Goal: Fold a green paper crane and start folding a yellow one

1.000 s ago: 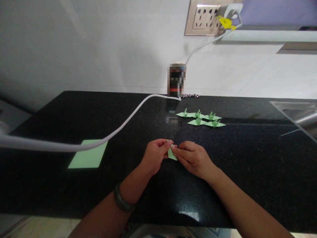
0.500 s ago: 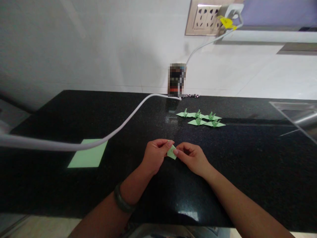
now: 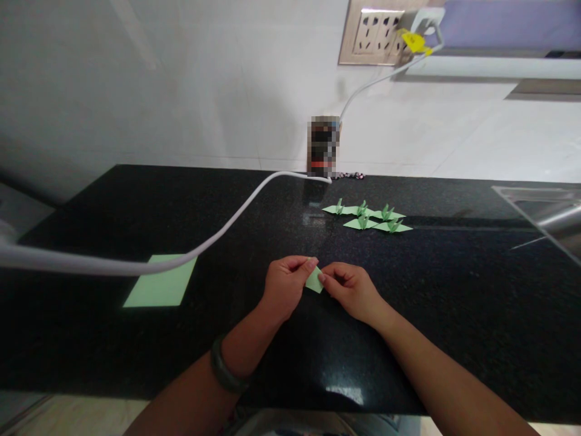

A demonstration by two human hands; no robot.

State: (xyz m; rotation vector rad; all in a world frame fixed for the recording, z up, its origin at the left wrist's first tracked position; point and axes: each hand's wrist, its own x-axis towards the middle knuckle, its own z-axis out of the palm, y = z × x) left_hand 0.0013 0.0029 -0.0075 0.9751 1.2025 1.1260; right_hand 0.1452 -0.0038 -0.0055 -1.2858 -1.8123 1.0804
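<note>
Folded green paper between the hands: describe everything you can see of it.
The folded green paper is small, pale green and matte, with straight edges and a corner pointing toward the wearer. The left hand pinches its upper left part, the right hand its right edge. Fingers hide the rest. It sits over the black counter; whether it touches is unclear.

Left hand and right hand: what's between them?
The folded green paper, pinched by both the left hand and the right hand; head view.
</note>
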